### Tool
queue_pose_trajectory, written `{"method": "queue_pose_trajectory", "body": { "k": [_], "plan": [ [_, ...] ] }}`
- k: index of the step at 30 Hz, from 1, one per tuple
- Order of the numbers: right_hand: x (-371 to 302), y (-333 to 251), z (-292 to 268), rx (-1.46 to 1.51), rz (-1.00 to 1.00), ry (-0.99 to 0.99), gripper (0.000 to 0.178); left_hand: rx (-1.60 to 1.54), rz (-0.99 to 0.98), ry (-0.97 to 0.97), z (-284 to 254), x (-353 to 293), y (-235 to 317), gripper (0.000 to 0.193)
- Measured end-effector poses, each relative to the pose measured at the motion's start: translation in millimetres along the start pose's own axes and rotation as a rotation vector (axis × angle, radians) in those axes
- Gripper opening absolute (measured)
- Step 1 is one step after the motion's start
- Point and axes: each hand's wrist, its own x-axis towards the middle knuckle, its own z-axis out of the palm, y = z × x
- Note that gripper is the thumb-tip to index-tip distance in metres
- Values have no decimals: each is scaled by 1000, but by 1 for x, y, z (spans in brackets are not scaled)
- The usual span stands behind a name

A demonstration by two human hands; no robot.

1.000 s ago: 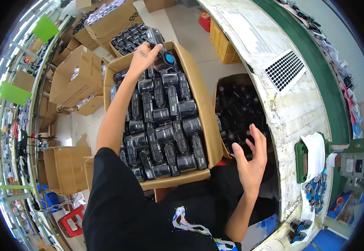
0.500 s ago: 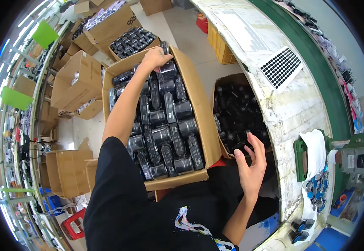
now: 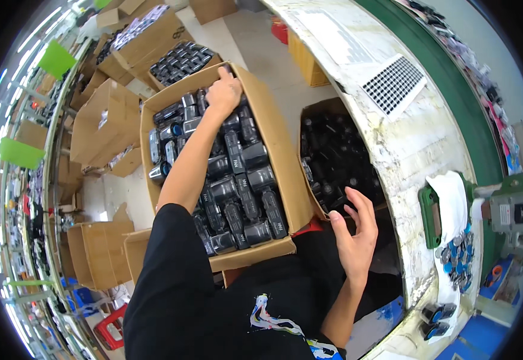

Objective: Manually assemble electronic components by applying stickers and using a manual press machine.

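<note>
An open cardboard box [image 3: 281, 174] stands in front of me, packed with rows of black plastic devices [image 3: 235, 153] that have glossy rounded parts. My left hand [image 3: 223, 95] reaches to its far right corner. The fingers there are bent down around a black device, mostly hidden under the hand; only a dark end shows by the fingertips. Over my lap, close to the near edge of a second box [image 3: 327, 214], my right hand [image 3: 357, 237] hovers with fingers apart and nothing in it. Loose black parts [image 3: 339, 159] fill that second box.
A worn white workbench [image 3: 414, 174] curves along the right, bearing a perforated tray [image 3: 393, 84], a green machine [image 3: 432, 216] and blue-topped round parts [image 3: 456, 258]. More cartons [image 3: 106, 123] stand at the left beside loaded shelving [image 3: 39, 198]. A yellow crate [image 3: 305, 60] sits under the bench.
The black device in my left hand has gone lower into the box corner, and the hand has turned over it. My right hand stays open, almost in place. The view has shifted slightly.
</note>
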Motion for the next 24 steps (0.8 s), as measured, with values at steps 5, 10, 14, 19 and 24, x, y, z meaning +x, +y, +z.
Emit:
{"method": "queue_pose_trajectory", "body": {
  "k": [5, 10, 14, 19, 24],
  "plan": [
    [-29, -3, -40, -132, -38, 138, 39, 338, 451, -244, 17, 26, -4, 41],
    [-88, -16, -94, -178, -41, 373, 35, -37, 929, 113, -58, -22, 60, 22],
    [-156, -26, -142, -406, 111, 752, 25, -441, 1297, -199, -98, -175, 185, 7],
    [-266, -18, -205, -718, 515, 1353, 16, -665, 1724, -853, -92, -348, 309, 15],
    [-265, -12, -230, -666, 521, 1189, 32, -581, 1729, -962, -45, -446, 402, 41]
  ]
}}
